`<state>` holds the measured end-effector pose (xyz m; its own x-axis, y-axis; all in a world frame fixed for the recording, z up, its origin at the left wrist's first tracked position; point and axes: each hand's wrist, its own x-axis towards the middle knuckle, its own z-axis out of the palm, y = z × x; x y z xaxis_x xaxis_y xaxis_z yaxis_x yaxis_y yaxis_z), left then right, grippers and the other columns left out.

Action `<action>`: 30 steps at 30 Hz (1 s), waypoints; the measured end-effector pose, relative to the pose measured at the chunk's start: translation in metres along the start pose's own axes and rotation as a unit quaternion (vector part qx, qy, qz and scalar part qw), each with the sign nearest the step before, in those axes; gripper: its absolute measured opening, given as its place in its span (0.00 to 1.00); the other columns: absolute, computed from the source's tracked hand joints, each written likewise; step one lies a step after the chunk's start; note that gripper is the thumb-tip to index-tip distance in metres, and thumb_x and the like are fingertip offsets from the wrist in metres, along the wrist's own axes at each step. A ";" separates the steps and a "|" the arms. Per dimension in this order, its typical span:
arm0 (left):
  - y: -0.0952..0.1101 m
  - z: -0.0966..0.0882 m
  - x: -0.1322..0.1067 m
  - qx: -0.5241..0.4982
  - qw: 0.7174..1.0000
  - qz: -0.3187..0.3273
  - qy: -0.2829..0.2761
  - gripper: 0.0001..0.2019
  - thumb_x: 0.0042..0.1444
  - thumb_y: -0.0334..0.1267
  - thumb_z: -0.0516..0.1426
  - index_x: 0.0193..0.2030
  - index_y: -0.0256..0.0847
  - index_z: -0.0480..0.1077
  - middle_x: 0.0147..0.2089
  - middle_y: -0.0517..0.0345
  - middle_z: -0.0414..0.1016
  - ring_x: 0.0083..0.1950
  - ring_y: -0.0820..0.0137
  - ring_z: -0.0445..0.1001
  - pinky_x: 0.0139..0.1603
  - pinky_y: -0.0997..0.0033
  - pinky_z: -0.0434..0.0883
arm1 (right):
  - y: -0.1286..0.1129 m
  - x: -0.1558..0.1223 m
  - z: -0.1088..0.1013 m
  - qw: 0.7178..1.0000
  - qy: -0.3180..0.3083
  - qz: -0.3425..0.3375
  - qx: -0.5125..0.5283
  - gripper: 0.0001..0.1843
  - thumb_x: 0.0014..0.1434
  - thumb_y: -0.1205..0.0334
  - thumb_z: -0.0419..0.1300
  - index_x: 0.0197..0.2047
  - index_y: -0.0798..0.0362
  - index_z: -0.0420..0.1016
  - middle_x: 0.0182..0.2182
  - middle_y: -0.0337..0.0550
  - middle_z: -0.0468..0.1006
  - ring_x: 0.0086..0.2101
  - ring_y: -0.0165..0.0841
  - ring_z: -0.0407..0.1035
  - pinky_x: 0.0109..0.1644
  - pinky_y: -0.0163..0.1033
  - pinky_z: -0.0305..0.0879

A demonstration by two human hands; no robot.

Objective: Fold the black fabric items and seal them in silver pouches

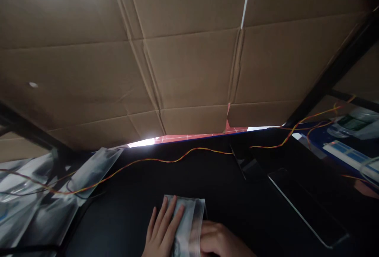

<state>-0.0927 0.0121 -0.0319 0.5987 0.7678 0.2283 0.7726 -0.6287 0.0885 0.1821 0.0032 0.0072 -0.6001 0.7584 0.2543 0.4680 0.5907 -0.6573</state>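
Note:
A frosted clear plastic bag [186,229] lies on the black tabletop at the bottom middle of the head view. My left hand [162,231] rests on its left side, fingers stretched out and slightly apart. At the bag's right edge, my right hand [217,237] has its fingers curled, and some fingertips show through the clear plastic. Whether those fingertips are inside the bag or beneath its edge I cannot tell. A faint round dark mark shows through the bag near the bottom edge.
Folded cardboard [189,67] stands upright behind the black tabletop [124,209]. A twisted red-yellow wire [154,160] crosses it. Right lie a glossy dark panel [248,166], a long black slab [308,209] and a white-blue device [349,154]. More plastic bags [91,170] lie left.

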 end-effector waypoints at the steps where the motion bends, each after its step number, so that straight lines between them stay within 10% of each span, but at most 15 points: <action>1: 0.000 -0.004 0.000 -0.002 1.000 -0.003 0.001 0.59 0.60 0.76 0.57 0.86 0.52 0.35 0.83 0.42 0.60 0.80 0.43 0.65 0.73 0.44 0.73 | -0.001 -0.007 -0.007 1.000 0.005 0.010 -0.005 0.10 0.74 0.59 0.66 0.57 0.48 0.81 0.56 0.44 0.82 0.52 0.39 0.79 0.57 0.47 0.79; 5: 0.010 -0.008 0.004 0.022 1.000 -0.008 0.010 0.60 0.61 0.75 0.59 0.87 0.47 0.36 0.83 0.40 0.59 0.82 0.41 0.63 0.75 0.42 0.70 | 0.004 -0.024 -0.022 0.997 0.030 0.057 -0.051 0.18 0.66 0.64 0.73 0.58 0.46 0.81 0.52 0.42 0.84 0.51 0.40 0.77 0.55 0.43 0.77; 14: 0.019 -0.028 0.022 0.038 0.998 0.037 0.021 0.47 0.71 0.61 0.60 0.86 0.52 0.41 0.82 0.50 0.63 0.79 0.45 0.67 0.75 0.45 0.68 | 0.019 -0.015 0.025 0.991 0.063 0.041 -0.108 0.15 0.58 0.52 0.79 0.43 0.46 0.81 0.41 0.38 0.84 0.39 0.37 0.77 0.44 0.39 0.75; 20: 0.024 -0.019 0.021 0.022 0.997 0.061 0.034 0.54 0.66 0.71 0.59 0.86 0.50 0.39 0.79 0.46 0.68 0.79 0.47 0.67 0.75 0.46 0.69 | 0.016 -0.036 -0.019 0.981 0.094 0.125 -0.114 0.30 0.64 0.75 0.65 0.66 0.45 0.76 0.57 0.47 0.83 0.54 0.42 0.80 0.59 0.46 0.78; 24: 0.038 -0.009 0.027 0.009 0.998 0.062 0.030 0.61 0.60 0.77 0.60 0.86 0.46 0.38 0.81 0.42 0.64 0.80 0.41 0.65 0.73 0.38 0.70 | 0.010 -0.033 -0.019 0.978 0.073 0.156 -0.121 0.52 0.51 0.78 0.71 0.76 0.42 0.67 0.80 0.57 0.58 0.71 0.58 0.65 0.69 0.62 0.71; 30: 0.045 -0.033 0.043 0.003 0.998 0.059 0.018 0.68 0.51 0.83 0.58 0.86 0.42 0.41 0.82 0.35 0.61 0.81 0.37 0.63 0.72 0.27 0.69 | 0.001 -0.017 -0.017 0.974 0.043 0.176 -0.135 0.48 0.53 0.80 0.66 0.75 0.44 0.70 0.84 0.55 0.46 0.78 0.60 0.51 0.74 0.68 0.63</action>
<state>-0.0390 0.0126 0.0135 0.6779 0.6830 0.2720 0.6980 -0.7141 0.0535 0.2039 -0.0042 0.0146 -0.3216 0.9401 0.1128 0.7953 0.3328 -0.5066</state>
